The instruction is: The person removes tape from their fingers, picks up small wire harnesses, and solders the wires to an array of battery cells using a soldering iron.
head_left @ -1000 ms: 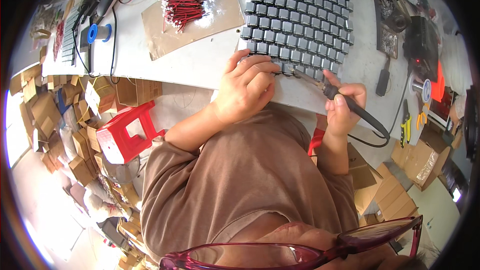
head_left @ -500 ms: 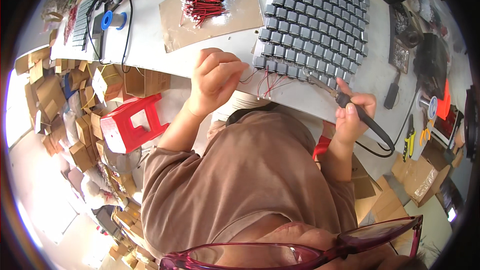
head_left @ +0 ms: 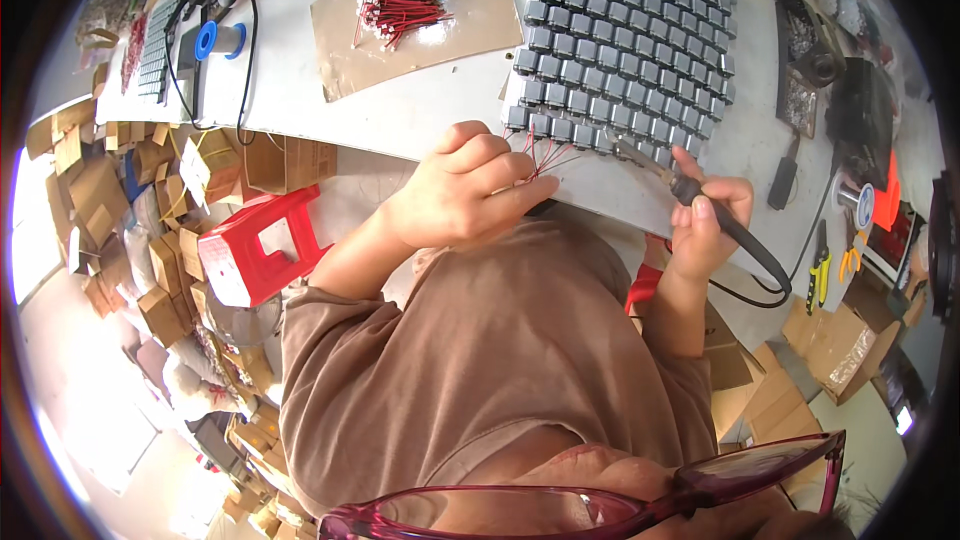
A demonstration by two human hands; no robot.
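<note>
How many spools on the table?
2 in view: a blue-rimmed spool on the left side of the table, and a silvery spool near its right edge. More may be hidden among the clutter.

Both forearms bare. Left forearm (head_left: 362,248) angled up and inward; left hand (head_left: 462,188) knuckles-up, fingers (head_left: 505,172) bent, tips pointing right (can't tell if they pinch). Right forearm (head_left: 680,305) steeper; right hand (head_left: 708,220) curled in a pen-like grip, index finger (head_left: 686,163) stretched forward.
</note>
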